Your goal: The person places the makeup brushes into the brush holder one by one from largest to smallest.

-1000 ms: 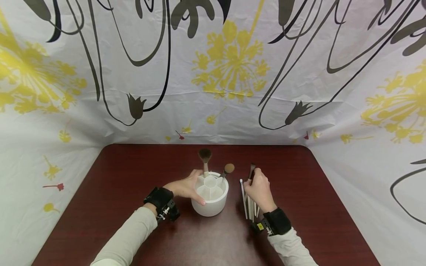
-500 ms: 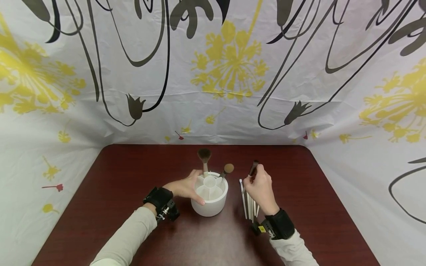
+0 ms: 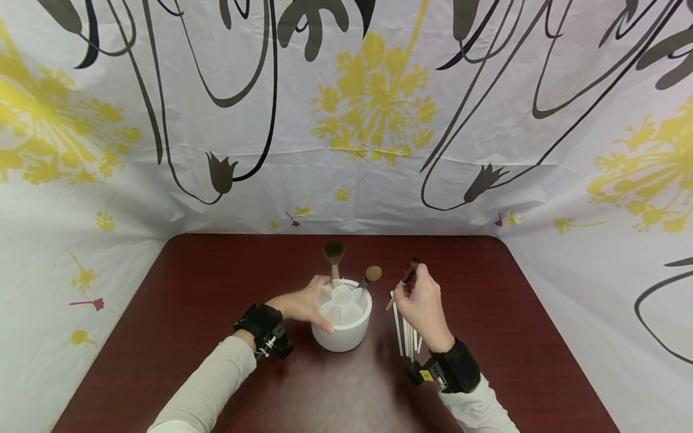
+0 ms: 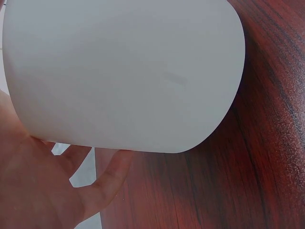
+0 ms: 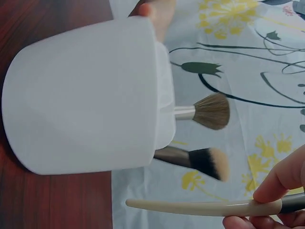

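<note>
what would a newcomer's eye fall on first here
Probably the white sheet with big yellow flowers, hanging behind the dark red wood-grained table. Next, the round white plastic-looking holder near the table's middle, two soft-headed brushes sticking up from it. Right of that, the right hand pinches a pale-handled brush.
</note>
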Demonstrator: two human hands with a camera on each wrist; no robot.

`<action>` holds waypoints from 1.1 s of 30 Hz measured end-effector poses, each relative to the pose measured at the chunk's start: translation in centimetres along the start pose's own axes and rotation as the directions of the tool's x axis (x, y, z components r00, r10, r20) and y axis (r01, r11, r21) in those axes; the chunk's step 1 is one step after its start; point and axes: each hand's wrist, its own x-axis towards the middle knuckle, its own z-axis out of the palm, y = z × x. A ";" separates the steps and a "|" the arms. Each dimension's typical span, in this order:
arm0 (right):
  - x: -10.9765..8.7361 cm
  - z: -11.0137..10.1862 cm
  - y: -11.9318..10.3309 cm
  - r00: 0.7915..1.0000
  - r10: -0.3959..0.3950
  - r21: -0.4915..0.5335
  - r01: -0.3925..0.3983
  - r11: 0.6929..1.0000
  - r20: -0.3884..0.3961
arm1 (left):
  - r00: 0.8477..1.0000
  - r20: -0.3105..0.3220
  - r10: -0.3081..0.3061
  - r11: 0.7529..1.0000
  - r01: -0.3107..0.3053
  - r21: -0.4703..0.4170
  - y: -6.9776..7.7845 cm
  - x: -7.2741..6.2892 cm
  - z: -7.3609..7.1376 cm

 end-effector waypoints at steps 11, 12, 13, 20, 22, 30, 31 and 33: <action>0.0 1.1 0.9 0.994 -0.096 0.234 0.106 0.966 -0.051 | 1.000 -0.015 0.026 1.000 -0.026 0.008 0.1 0.2 0.2; 0.1 1.2 0.7 0.993 -0.101 0.239 0.112 0.965 -0.057 | 1.000 -0.016 0.024 1.000 -0.024 0.007 0.1 0.2 0.2; 0.2 1.2 0.5 0.993 -0.102 0.236 0.113 0.965 -0.059 | 1.000 -0.017 0.023 1.000 -0.023 0.008 0.1 0.2 0.2; 0.6 0.8 -2.0 1.000 -0.020 0.138 0.021 0.990 -0.007 | 0.999 -0.023 0.022 1.000 -0.022 0.007 0.0 0.2 0.3; 0.6 0.9 -2.1 1.000 -0.014 0.125 0.014 0.992 -0.001 | 1.000 -0.022 0.023 1.000 -0.022 0.005 0.0 0.2 0.3; 0.6 1.2 -2.3 0.999 -0.033 0.127 0.034 0.991 -0.004 | 1.000 -0.020 0.019 1.000 -0.019 -0.002 0.0 0.1 0.2; 0.5 1.2 -2.2 1.000 -0.031 0.129 0.031 0.991 -0.003 | 1.000 -0.020 0.018 1.000 -0.018 0.000 0.0 0.1 0.2; 0.5 1.4 -2.1 1.000 -0.025 0.126 0.024 0.992 0.005 | 1.000 -0.022 0.016 1.000 -0.016 0.001 0.0 0.1 0.2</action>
